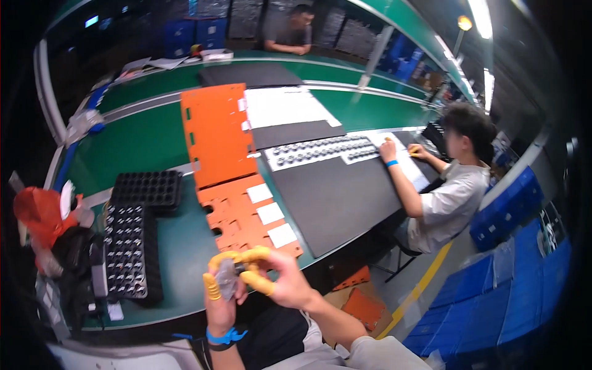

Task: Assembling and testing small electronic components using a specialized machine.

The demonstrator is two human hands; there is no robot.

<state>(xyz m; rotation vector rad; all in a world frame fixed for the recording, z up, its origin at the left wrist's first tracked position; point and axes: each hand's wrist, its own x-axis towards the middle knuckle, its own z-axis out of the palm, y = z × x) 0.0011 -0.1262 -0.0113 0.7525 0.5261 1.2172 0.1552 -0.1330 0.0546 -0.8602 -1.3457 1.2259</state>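
In front of my body, both my hands are raised at the table's near edge, with yellow covers on several fingers. My left hand [220, 306], with a blue band at its wrist, is closed around a translucent greyish piece [227, 282] whose kind I cannot make out. My right hand [288, 280] pinches a small dark round part [240, 268] right against that piece. Fingers hide much of both. Nearest to my hands lies an orange slotted panel [231, 213] with white rectangles along its right side. Left of it stands a black tray [126, 253] filled with small shiny parts.
Another black tray [147, 188] with round pockets sits behind the filled one. At right, a seated person [453, 179] works by a white strip [320, 151] of black round parts on a dark mat [339, 203]. A red bag [40, 213] lies far left. Blue boxes [481, 302] line the floor.
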